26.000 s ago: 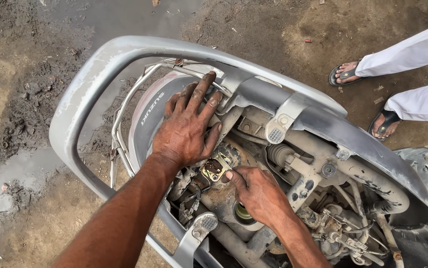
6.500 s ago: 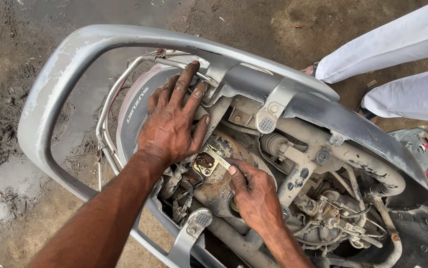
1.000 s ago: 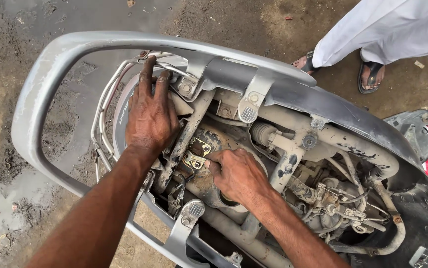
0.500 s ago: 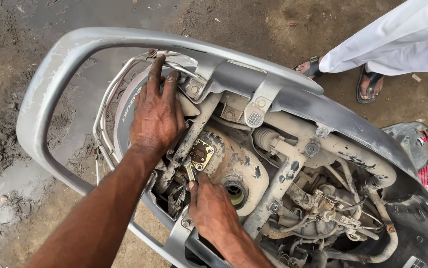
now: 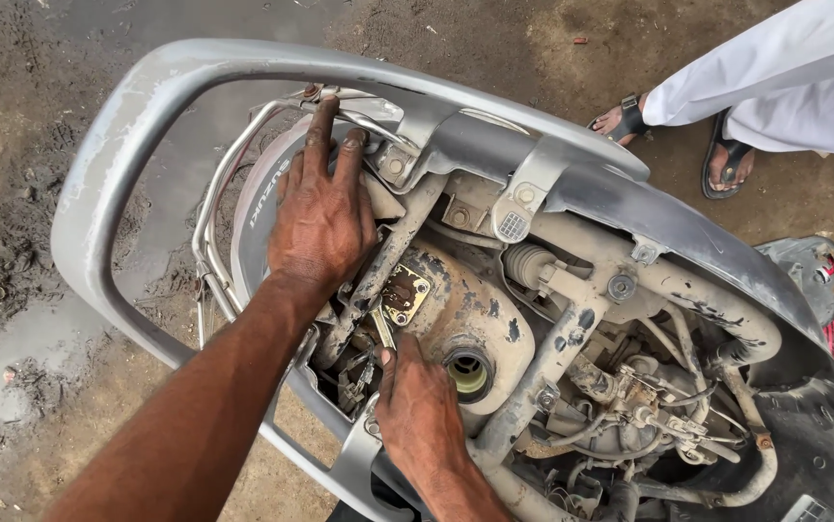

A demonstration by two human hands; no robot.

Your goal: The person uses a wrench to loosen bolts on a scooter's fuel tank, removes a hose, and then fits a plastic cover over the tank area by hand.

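Looking down on a stripped scooter rear, left to right. Wet mud [image 5: 11, 290] borders the grey grab rail [image 5: 98, 164], which loops around the open frame. Left hand [image 5: 320, 217] lies flat, fingers extended and together, palm down on the rear fender [image 5: 258, 208] beside a dusty frame tube [image 5: 388, 261]; it grips nothing. Just right of that tube sits the fuel tank [image 5: 480, 300], cream-coloured, rust-flecked and caked with dirt, carrying a brass-toned plate [image 5: 403, 293] with screws at its upper left and an uncapped round filler neck [image 5: 468, 372] near its lower edge. Right hand [image 5: 419, 411] rests at the tank's lower left, fingers pointing up toward the plate; whether it pinches anything cannot be told. Farther right, hoses and cables [image 5: 668, 406] crowd the frame. At upper right stands another person in sandals [image 5: 721, 164].
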